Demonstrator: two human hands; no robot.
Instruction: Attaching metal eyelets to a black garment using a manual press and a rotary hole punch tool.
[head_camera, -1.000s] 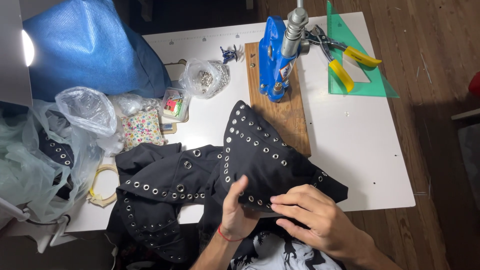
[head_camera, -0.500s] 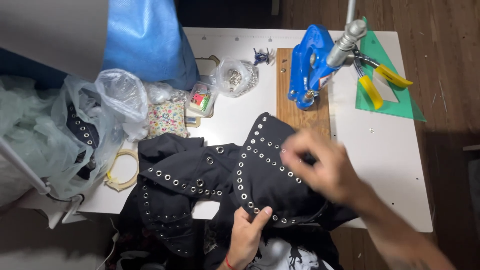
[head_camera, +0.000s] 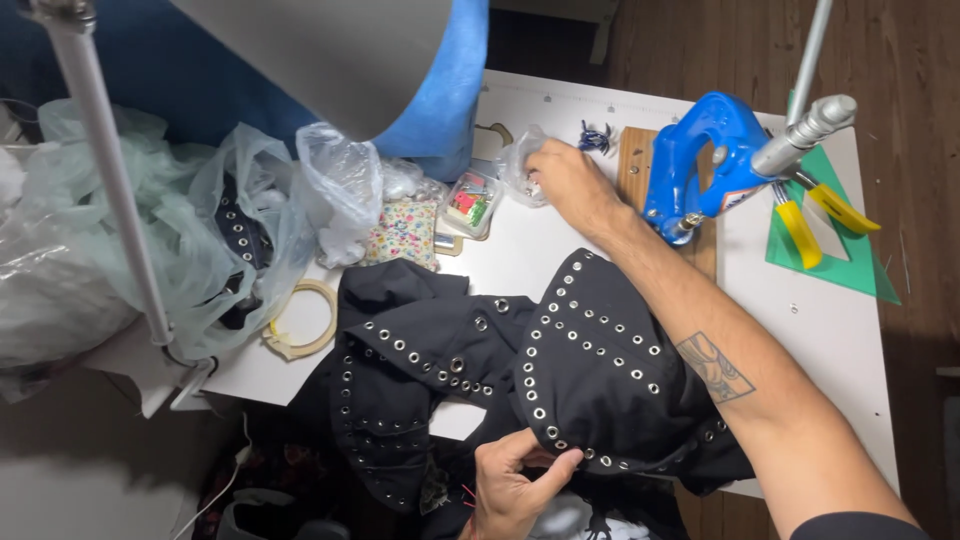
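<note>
Reaching across tabletop (head_camera: 850, 330), right hand (head_camera: 565, 180) has left black eyeleted fabric (head_camera: 600, 370), now at clear bag of eyelets (head_camera: 520, 165) beside blue press (head_camera: 700, 165); fingers hidden, grip unclear. Left hand (head_camera: 515, 485) keeps pinching fabric hem at near edge. Judgement: fetching next eyelet.

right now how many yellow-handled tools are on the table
1: the yellow-handled pliers lie at the table's far right, on the green set square, just right of the blue press. Others may be hidden under the bags on the left.
</note>
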